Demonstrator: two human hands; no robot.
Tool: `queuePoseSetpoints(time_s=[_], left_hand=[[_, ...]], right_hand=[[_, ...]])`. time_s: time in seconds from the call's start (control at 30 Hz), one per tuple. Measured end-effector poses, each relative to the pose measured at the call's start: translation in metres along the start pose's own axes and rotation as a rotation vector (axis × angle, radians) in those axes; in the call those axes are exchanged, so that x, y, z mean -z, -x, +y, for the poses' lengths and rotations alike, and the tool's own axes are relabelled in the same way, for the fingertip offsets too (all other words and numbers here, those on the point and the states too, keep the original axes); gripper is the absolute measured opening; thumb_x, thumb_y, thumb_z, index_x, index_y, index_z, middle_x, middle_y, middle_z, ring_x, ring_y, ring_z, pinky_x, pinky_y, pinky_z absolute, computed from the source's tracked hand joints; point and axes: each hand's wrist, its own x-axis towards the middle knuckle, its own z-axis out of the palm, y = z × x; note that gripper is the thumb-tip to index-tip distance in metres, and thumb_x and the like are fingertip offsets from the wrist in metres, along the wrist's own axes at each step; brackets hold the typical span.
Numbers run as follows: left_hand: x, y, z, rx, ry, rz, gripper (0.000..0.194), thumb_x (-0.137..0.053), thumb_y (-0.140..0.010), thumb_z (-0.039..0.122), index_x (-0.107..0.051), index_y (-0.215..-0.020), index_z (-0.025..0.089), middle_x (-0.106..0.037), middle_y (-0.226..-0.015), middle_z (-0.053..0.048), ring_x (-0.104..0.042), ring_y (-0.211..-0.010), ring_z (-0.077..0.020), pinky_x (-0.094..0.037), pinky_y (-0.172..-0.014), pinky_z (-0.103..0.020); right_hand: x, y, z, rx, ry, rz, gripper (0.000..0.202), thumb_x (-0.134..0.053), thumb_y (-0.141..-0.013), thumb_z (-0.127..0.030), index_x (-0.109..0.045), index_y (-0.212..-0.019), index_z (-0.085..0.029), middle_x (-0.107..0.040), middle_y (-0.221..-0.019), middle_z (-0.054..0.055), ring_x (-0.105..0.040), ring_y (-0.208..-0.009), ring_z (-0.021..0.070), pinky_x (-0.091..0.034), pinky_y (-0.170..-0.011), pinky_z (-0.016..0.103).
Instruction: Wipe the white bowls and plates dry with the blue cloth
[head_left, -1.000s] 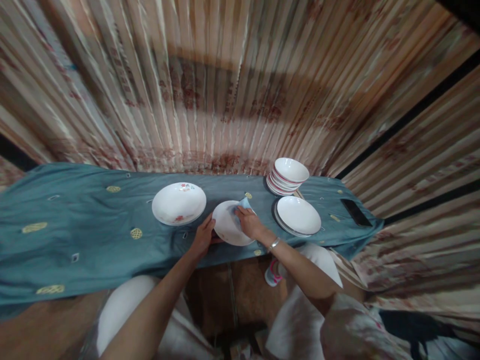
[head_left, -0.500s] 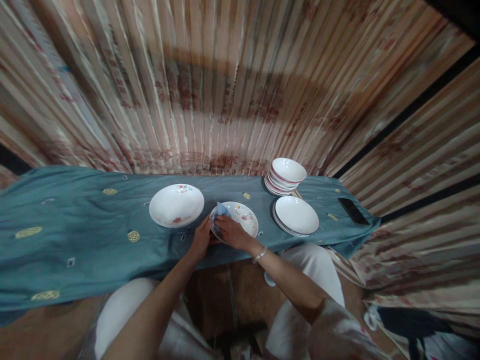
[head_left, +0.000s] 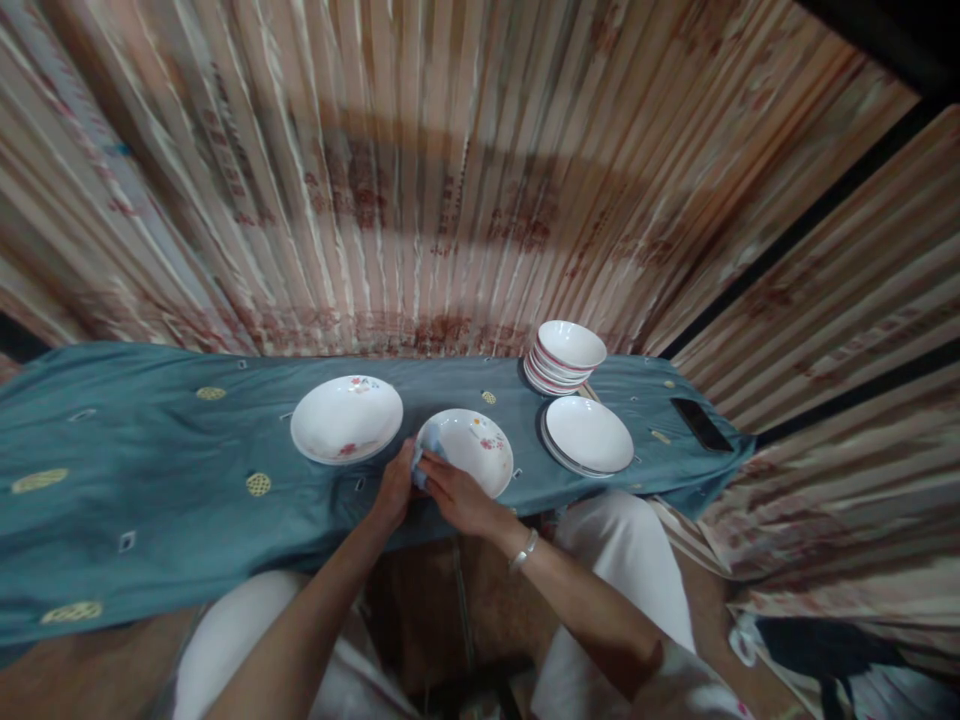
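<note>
A white plate (head_left: 474, 452) with small flowers printed near its rim is in front of me at the table's near edge. My right hand (head_left: 454, 490) presses a light blue cloth (head_left: 424, 460) against the plate's left rim. Close beside it, my left hand (head_left: 395, 485) is closed at the same side of the plate, next to the cloth. Its fingertips are partly hidden, but it appears to grip the rim. To the left rests a larger white flowered dish (head_left: 346, 420), which neither hand touches.
Stacked white plates (head_left: 589, 434) stand to the right, with a stack of red-banded bowls (head_left: 570, 350) behind them. A dark phone (head_left: 701, 424) lies at the table's right end. Blue-green cloth (head_left: 187, 470) covers the table; a pleated curtain (head_left: 420, 200) hangs behind it.
My right hand and the blue cloth have moved from the plate's inner left side down and outward over its left rim. My left hand stays at that side. The view has shifted slightly.
</note>
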Motion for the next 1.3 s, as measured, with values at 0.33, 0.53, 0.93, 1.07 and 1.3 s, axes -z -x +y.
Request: queuePoseSetpoints(time_s=[0.33, 0.53, 0.93, 1.07, 1.3], left_hand=[[-0.006, 0.005, 0.004, 0.042, -0.030, -0.022, 0.050, -0.071, -0.086, 0.019, -0.063, -0.135, 0.018, -0.076, -0.112, -0.009, -0.073, -0.090, -0.0240, -0.063, -0.065, -0.033], [-0.006, 0.009, 0.008, 0.039, -0.067, -0.078, 0.062, -0.067, -0.087, 0.018, -0.055, -0.147, 0.021, -0.075, -0.117, -0.010, -0.073, -0.082, -0.0218, -0.063, -0.064, -0.032], [-0.006, 0.009, 0.007, 0.032, -0.074, -0.032, 0.053, -0.064, -0.093, 0.023, -0.058, -0.145, 0.020, -0.067, -0.136, -0.013, -0.072, -0.099, -0.0262, -0.065, -0.065, -0.033], [-0.004, 0.008, 0.004, 0.028, -0.045, -0.035, 0.052, -0.065, -0.093, 0.027, -0.058, -0.145, 0.020, -0.064, -0.140, -0.014, -0.072, -0.103, -0.0276, -0.066, -0.066, -0.035], [-0.004, 0.007, 0.000, 0.036, -0.015, -0.032, 0.049, -0.062, -0.094, 0.025, -0.060, -0.143, 0.020, -0.067, -0.136, -0.014, -0.073, -0.098, -0.0274, -0.066, -0.064, -0.036]], right_hand=[[0.013, -0.043, 0.041, 0.078, 0.335, -0.018, 0.060, -0.040, -0.096, -0.010, -0.033, -0.155, -0.001, -0.035, -0.162, 0.026, -0.032, -0.153, 0.0287, -0.041, -0.121, 0.049], [0.036, -0.040, 0.055, -0.017, 0.657, -0.051, 0.054, -0.042, -0.094, -0.005, -0.048, -0.148, -0.007, -0.045, -0.158, 0.018, -0.044, -0.146, 0.0293, -0.040, -0.120, 0.046], [0.077, 0.014, 0.049, -0.208, 0.757, -0.220, 0.046, -0.044, -0.096, -0.008, -0.058, -0.140, -0.005, -0.050, -0.154, 0.021, -0.054, -0.138, 0.0289, -0.041, -0.117, 0.042], [0.081, 0.030, 0.040, -0.200, 0.733, -0.252, 0.041, -0.046, -0.095, -0.007, -0.062, -0.133, -0.007, -0.054, -0.150, 0.022, -0.060, -0.132, 0.0280, -0.044, -0.114, 0.042], [0.066, 0.060, 0.023, -0.150, 0.559, -0.222, 0.037, -0.043, -0.098, -0.012, -0.067, -0.126, -0.011, -0.063, -0.140, 0.020, -0.064, -0.127, 0.0284, -0.049, -0.109, 0.044]])
